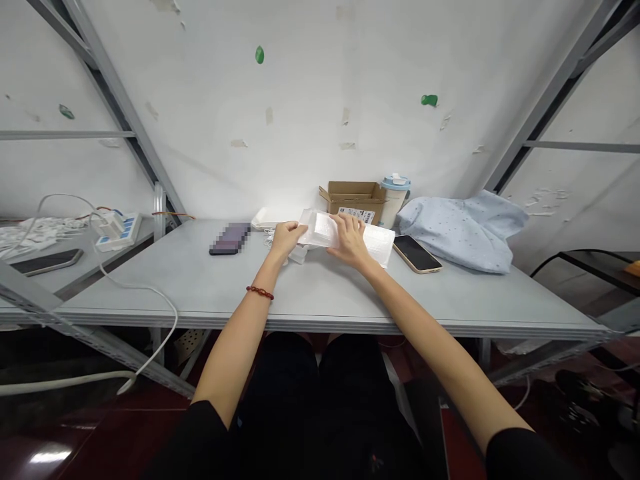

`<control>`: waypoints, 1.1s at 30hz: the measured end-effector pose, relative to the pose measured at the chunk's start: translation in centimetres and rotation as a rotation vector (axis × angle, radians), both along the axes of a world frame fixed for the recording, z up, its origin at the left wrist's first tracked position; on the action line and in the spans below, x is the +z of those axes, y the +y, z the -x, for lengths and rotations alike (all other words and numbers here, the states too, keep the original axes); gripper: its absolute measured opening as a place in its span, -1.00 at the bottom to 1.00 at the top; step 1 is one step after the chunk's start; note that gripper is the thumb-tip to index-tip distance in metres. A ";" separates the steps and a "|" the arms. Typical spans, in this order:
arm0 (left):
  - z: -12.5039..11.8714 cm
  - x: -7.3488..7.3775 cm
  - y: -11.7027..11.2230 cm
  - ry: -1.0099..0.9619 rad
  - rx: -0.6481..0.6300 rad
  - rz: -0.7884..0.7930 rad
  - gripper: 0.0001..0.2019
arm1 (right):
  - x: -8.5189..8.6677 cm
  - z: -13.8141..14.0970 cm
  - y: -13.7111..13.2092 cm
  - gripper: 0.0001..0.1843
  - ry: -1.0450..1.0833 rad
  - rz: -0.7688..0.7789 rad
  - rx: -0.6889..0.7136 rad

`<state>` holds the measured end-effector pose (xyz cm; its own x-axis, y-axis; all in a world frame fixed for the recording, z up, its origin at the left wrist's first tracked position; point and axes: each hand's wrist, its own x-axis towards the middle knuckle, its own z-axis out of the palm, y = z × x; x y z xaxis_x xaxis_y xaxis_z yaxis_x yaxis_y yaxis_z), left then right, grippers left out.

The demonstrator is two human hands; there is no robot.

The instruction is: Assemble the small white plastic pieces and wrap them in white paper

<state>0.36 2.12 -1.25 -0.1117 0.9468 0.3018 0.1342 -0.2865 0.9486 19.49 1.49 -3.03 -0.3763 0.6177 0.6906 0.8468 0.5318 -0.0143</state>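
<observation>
Both my hands reach out to the middle of a grey table (320, 293). My left hand (287, 239), with a red bead bracelet at the wrist, pinches the left end of a clear plastic packet (323, 229) holding something white. My right hand (351, 241) rests on top of the packet with fingers curled over it. The packet's right part (380, 243) lies flat on the table. Small white pieces (299, 254) sit under the packet near my left hand.
A phone (417, 254) lies face up right of the packet, a dark blurred device (230, 239) to the left. Behind stand a white tray (265, 219), a cardboard box (354, 198), a cup with blue lid (395, 197) and pale blue cloth (463, 230). A power strip (119, 230) sits far left.
</observation>
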 end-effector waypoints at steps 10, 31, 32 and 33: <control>4.2 0.4 0.6 0.488 0.366 -0.108 -0.84 | -0.1 -1.7 1.2 -0.29 0.019 0.031 -0.060; 7.6 -0.2 0.5 0.614 -0.033 0.108 -0.88 | -0.2 -2.5 1.6 -0.34 -0.023 0.123 -0.075; 7.5 0.1 0.3 0.579 -0.040 0.104 -0.89 | -0.3 -2.4 1.6 -0.34 -0.029 0.129 -0.074; 7.4 0.3 0.0 0.532 -0.042 0.097 -0.89 | -0.3 -2.4 1.6 -0.34 -0.030 0.133 -0.068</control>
